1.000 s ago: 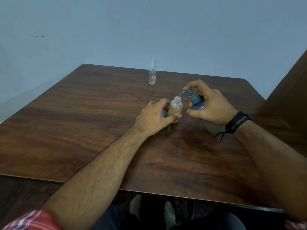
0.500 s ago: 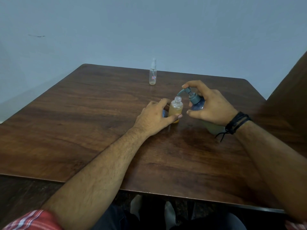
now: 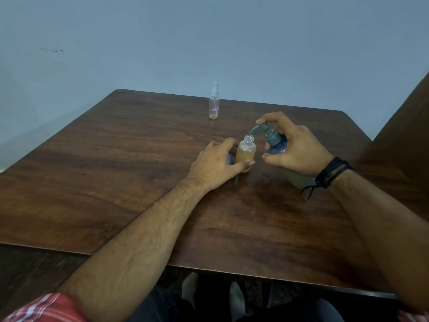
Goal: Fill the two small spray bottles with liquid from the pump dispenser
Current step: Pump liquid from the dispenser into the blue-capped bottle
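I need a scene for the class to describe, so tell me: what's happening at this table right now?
A person is filling a small open bottle from a pump dispenser. The left hand steadies the small bottle, which stands on the wooden table and already holds amber liquid nearly to its shoulder. The right hand holds the dispenser tilted, forefinger on the pump head, nozzle over the bottle's mouth. A second, clear spray bottle stands capped at the far edge.

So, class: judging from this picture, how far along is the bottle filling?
Roughly halfway. The open bottle, gripped by the left hand, is mostly full of amber liquid. The right hand holds the pump dispenser, spout above its mouth. The capped spray bottle behind looks empty.
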Tool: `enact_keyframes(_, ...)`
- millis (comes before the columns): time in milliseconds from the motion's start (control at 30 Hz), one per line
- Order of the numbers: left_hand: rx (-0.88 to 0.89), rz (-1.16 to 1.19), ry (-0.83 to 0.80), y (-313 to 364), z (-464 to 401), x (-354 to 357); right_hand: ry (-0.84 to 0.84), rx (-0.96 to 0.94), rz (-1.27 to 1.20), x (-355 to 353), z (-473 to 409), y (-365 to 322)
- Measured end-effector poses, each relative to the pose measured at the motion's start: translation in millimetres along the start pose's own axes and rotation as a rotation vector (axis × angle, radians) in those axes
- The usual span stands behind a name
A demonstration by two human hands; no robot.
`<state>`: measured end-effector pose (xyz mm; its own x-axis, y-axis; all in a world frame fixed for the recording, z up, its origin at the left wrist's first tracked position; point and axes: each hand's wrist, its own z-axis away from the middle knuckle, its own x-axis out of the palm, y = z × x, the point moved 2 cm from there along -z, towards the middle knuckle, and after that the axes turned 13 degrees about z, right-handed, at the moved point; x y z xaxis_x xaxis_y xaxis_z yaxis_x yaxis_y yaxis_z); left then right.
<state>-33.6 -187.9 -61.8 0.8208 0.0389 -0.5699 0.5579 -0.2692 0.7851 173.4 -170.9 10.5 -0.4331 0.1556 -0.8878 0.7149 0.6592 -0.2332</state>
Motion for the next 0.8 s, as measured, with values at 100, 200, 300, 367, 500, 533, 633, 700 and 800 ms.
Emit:
enact_keyframes(100, 0.022, -0.007, 0.017, -0.8, -0.3, 0.9, -0.011, 0.008, -0.019, 0.5, -1.1, 0.5)
enact_keyframes(200, 0.007, -0.008, 0.006, -1.3, -0.6, 0.6, -0.012, 0.007, -0.012, 1.3, -1.5, 0.4)
enact_keyframes(300, 0.005, -0.014, 0.004, -1.4, -0.9, 0.3, -0.005, -0.001, -0.002, 1.4, -0.6, 0.9)
enact_keyframes(367, 0.007, -0.012, 0.008, -1.4, -1.0, 0.4, -0.005, -0.003, 0.003, 1.8, -0.4, 0.8)
enact_keyframes(500, 0.018, -0.010, 0.021, -1.4, -0.7, 0.7, -0.018, 0.002, -0.011, 1.9, -1.7, 0.3)
enact_keyframes(533, 0.019, -0.013, 0.019, -1.3, -0.9, 0.6, -0.019, 0.003, -0.013, 1.6, -1.7, 0.6)
enact_keyframes(633, 0.012, -0.021, 0.006, -0.6, -1.2, -0.1, -0.003, 0.005, -0.024, 0.9, -0.7, 2.3)
enact_keyframes(700, 0.005, -0.020, -0.002, 0.0, -0.9, -0.2, 0.005, 0.005, -0.028, 0.8, 0.0, 3.0)
enact_keyframes(800, 0.003, -0.019, -0.001, -0.4, -0.8, 0.1, 0.000, 0.003, -0.024, 1.3, 0.0, 2.7)
